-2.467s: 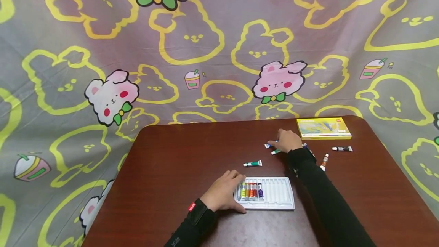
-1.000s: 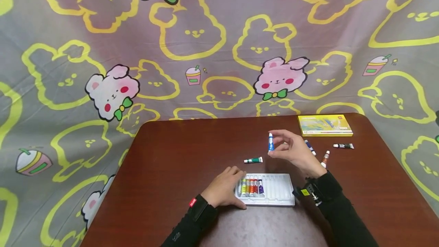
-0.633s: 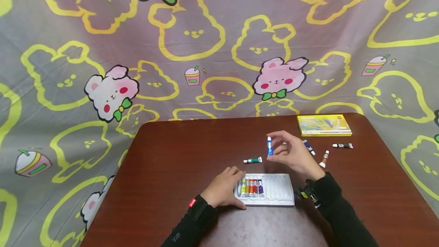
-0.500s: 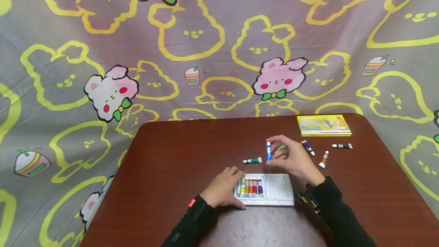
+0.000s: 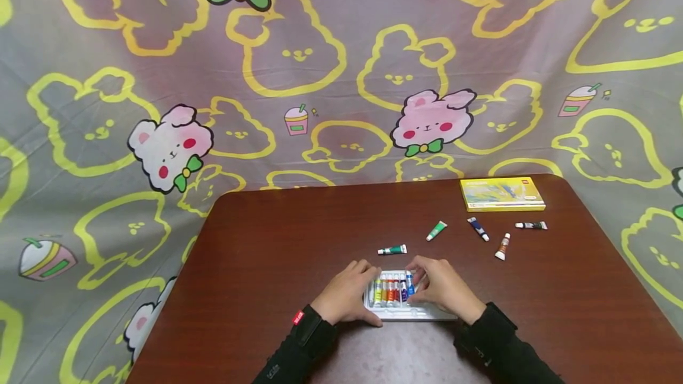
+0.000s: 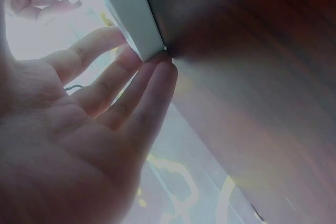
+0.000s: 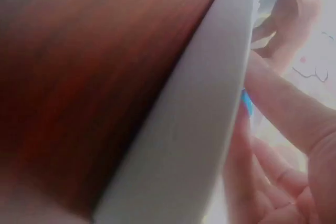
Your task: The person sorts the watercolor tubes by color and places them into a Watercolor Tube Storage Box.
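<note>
A white plastic paint tray (image 5: 427, 314) lies on the table, with several small paint tubes (image 5: 389, 290) side by side in its left part. My left hand (image 5: 347, 294) holds the tray's left end, thumb at the near edge and fingers at the far corner. In the left wrist view those fingertips touch the tray's side wall (image 6: 131, 14). Over the tray, my right hand (image 5: 443, 289) pinches a blue paint tube (image 5: 410, 283) between thumb and fingers, right beside the purple tube. The hand covers much of the tray's right part. Only a bit of blue tube (image 7: 247, 102) shows in the right wrist view.
Beyond the tray lie a dark green tube (image 5: 392, 250), a light green tube (image 5: 436, 231), a dark blue tube (image 5: 478, 229), a brown tube (image 5: 503, 246) and a black tube (image 5: 531, 226). A yellow box (image 5: 503, 194) sits at the table's far right, before a patterned cloth.
My right hand has picked up the blue tube from the far side of the table and brought it down to the tray, beside the purple tube. My left hand stays on the tray.
</note>
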Demonstrator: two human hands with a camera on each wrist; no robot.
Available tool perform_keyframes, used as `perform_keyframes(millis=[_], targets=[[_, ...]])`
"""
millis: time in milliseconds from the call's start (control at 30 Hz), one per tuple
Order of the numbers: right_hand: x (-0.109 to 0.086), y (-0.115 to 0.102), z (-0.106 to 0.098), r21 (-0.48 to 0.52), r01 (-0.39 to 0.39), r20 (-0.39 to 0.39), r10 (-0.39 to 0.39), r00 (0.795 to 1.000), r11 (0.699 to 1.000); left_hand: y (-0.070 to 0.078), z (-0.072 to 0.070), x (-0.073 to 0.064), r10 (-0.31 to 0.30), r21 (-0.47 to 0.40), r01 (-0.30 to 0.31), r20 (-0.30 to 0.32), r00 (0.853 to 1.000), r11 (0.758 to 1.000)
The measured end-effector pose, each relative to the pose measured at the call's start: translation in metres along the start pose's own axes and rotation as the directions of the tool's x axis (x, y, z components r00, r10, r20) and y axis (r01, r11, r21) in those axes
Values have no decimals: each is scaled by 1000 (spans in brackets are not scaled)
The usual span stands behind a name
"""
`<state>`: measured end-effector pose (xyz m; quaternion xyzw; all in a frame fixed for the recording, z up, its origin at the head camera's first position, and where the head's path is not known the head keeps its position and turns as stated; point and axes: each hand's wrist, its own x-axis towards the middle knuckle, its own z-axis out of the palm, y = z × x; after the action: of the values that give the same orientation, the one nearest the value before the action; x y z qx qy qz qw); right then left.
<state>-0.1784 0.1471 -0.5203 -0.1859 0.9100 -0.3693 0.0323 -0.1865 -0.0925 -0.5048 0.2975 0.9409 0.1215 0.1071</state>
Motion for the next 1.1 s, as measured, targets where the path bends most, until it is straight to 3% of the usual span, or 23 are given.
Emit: perform_keyframes(millis=[267,567,700,867,1100], targets=[[2,4,0,-72,0,-5,0,1000,997,0,2,0,7,4,-7,-22,1000,1000],[1,3,-7,-222,36,79,-19,997,974,0,3,1,5,13,-5,-22,1000,1000],[-1,1,-8,-327,103,99,-75,992,939,1,3,1,0,2,0,-11,1000,1000],[-2,-2,-9,-464,167,123,-123,985,870,0,3,2,9,-2,-9,-8,1000,1000],[-4,-4,-6,-535,193,108,-160,981,822,1,2,2,-9,-11,9,5,1000,1000]])
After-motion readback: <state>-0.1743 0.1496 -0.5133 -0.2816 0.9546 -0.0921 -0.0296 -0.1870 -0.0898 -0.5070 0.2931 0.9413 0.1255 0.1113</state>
